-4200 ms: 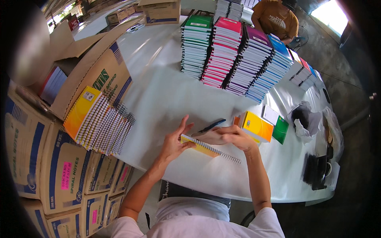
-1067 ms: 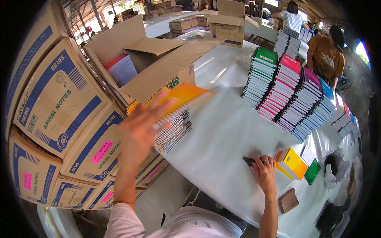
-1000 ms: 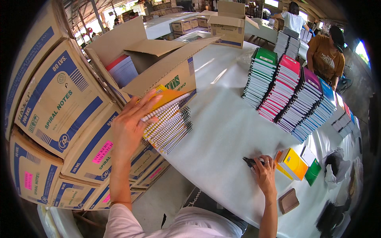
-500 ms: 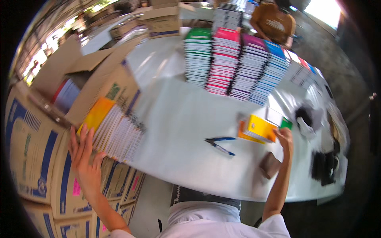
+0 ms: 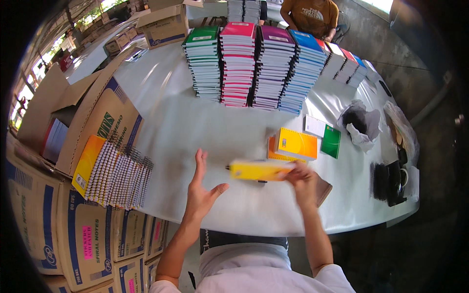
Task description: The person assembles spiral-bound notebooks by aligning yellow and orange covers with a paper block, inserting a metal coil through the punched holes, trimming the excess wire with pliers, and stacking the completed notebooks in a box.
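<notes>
Head view, and here we are: my right fingers (image 5: 298, 174) have the end of a slim yellow-and-orange paper notebook (image 5: 256, 170), pinched and blurred, its far end pointing toward my left fingers (image 5: 199, 168). Those are spread wide, thumb out from the index, nothing in them, just short of the notebook over the pale, glossy bench (image 5: 171, 127). A small dark tip (image 5: 263, 182) peeks out below the notebook; too little shows to say of what.

Just beyond my right fingers sits a short pile of yellow-and-orange spiral notebooks (image 5: 298, 141), and past it, to the right, a green rectangular notebook (image 5: 331, 140) beside a white spiral pad (image 5: 315, 125). A flat brown block (image 5: 323, 189) lies right by my right hand, partly behind it. Well out left of my left fingers, a slanting stack of yellow spiral notebooks (image 5: 117, 171) leans near an open brown cardboard carton (image 5: 119, 105). Far ahead of both hands: tall stacks in green (image 5: 201, 66), pink (image 5: 238, 66), purple (image 5: 273, 68) and blue (image 5: 302, 71).
</notes>
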The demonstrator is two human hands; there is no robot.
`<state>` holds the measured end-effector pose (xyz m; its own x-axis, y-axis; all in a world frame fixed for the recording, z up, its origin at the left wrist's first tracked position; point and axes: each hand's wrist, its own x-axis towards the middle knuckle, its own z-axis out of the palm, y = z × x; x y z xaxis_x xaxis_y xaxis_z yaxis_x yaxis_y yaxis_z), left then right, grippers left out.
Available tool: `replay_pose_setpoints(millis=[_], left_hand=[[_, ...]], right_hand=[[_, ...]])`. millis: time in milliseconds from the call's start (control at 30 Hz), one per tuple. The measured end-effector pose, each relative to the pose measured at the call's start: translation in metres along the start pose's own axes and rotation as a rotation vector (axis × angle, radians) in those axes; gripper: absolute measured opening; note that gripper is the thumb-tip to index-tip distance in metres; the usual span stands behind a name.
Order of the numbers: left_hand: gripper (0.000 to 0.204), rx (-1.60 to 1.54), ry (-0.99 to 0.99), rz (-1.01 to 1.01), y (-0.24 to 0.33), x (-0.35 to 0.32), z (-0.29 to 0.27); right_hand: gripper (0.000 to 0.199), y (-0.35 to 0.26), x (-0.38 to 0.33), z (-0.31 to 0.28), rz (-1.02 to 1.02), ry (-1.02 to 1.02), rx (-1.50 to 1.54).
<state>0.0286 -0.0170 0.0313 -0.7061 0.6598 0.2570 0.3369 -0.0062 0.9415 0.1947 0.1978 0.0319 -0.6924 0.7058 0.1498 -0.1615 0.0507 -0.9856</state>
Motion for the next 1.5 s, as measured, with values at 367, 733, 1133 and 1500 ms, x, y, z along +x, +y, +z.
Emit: replay_pose_setpoints(millis=[367, 733, 1133, 1500], left_hand=[[0.078, 0.810, -0.113, 0.428, 0.028, 0.005, 0.025], [0.047, 0.828, -0.515, 0.309, 0.029, 0.010, 0.041], [0.048, 0.869, -0.620, 0.146, 0.038, 0.014, 0.029], [0.051, 0.898, -0.492, 0.316, 0.013, 0.014, 0.033]], right_hand=[[0.022, 0.056, -0.038, 0.056, -0.017, -0.147, -0.290], [0.027, 0.014, 0.022, -0.301, -0.339, 0.943, -1.525], [0.011, 0.015, 0.023, -0.361, -0.143, 0.674, -1.537], [0.027, -0.030, -0.014, -0.022, -0.246, -0.298, -0.557]])
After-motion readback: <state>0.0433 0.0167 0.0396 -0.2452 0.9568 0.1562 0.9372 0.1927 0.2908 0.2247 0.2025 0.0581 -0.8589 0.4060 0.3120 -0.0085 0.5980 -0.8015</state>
